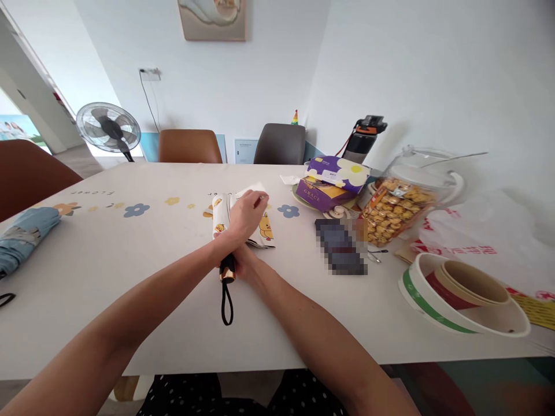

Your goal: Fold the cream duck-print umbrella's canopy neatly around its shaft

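A folded white umbrella with yellow cartoon chicks lies on the table in front of me, its black and gold handle and black wrist loop towards me. My forearms cross, the left over the right. My left hand is on the loosely folded canopy, its fingers curled together, seemingly on the fabric; their exact hold is partly hidden. Below the left wrist, my right hand is wrapped around the umbrella just above the handle, mostly covered by the left arm. A loose canopy flap spreads to the right.
A folded blue umbrella lies at the left. To the right are a pixelated dark rectangular object, purple boxes, a black bottle, a snack jar, a plastic bag and a white-green bowl-like ring holding a tape roll.
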`<state>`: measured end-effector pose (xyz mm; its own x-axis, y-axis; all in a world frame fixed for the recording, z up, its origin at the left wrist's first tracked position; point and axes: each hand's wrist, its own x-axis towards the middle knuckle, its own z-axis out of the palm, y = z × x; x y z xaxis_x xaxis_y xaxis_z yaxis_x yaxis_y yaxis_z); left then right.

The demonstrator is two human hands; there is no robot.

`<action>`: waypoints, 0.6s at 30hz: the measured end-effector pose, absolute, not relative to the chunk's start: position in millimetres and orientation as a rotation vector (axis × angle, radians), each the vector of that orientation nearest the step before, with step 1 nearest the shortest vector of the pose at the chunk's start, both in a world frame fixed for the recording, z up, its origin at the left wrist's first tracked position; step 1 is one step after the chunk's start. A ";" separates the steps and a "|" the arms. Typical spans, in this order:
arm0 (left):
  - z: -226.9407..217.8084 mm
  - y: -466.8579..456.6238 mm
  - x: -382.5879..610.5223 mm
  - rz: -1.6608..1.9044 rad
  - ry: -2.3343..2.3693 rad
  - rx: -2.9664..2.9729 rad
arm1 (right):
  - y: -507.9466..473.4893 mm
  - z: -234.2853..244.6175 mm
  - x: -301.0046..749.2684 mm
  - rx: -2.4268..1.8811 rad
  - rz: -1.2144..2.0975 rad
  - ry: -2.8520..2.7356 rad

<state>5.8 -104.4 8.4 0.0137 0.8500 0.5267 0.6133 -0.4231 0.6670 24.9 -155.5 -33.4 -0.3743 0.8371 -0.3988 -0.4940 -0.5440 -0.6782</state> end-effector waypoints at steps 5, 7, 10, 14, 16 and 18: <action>25.9 -104.9 -38.2 1.744 1.415 1.646 | -147.6 -45.9 27.0 -0.768 2.175 -0.604; 27.8 -108.3 -58.5 1.807 1.419 1.535 | -146.2 -47.0 27.6 -0.752 2.194 -0.592; 23.2 -118.8 -84.8 1.841 1.501 1.439 | -146.4 -45.1 28.4 -0.762 2.203 -0.576; 8.7 -132.8 -110.2 1.838 1.598 1.319 | -147.4 -42.9 29.8 -0.741 2.212 -0.565; 0.7 -136.5 -118.9 1.830 1.616 1.232 | -147.1 -43.3 30.5 -0.743 2.216 -0.563; -6.8 -138.5 -124.8 1.818 1.617 1.144 | -146.4 -44.4 31.1 -0.738 2.220 -0.567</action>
